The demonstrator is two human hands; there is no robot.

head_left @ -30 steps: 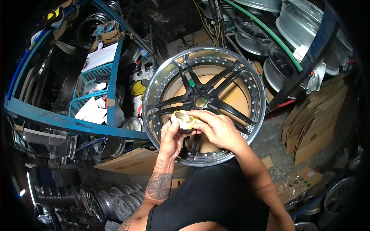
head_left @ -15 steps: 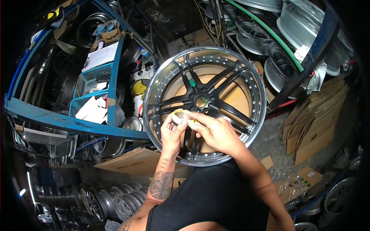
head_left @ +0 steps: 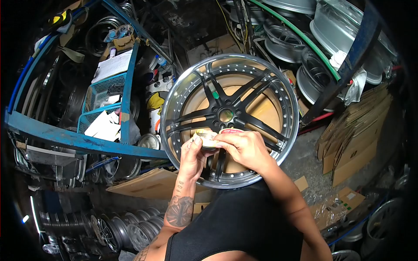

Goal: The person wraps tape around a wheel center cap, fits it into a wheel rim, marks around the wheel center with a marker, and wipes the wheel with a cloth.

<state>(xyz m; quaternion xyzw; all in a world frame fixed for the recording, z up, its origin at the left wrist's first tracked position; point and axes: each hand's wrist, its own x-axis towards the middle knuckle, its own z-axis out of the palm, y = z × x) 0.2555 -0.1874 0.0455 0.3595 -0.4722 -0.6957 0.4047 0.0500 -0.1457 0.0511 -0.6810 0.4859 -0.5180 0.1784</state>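
glossy metal rim (head_left: 173,100), matt spokes (head_left: 241,103)

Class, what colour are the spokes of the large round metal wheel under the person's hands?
The wheel has black spokes; the head view shows them best.

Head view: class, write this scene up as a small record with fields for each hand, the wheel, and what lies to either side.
Left hand: left hand holds a small round piece with a pale inside
Right hand: right hand, fingertips at the piece's edge
Partly hidden: red-and-white round item by the right fingers; cannot tell what
Wheel: wheel beneath both hands, black spokes, shiny outer rim
Left side: blue baskets on a shelf, holding papers
Right side: flattened cardboard, green hose
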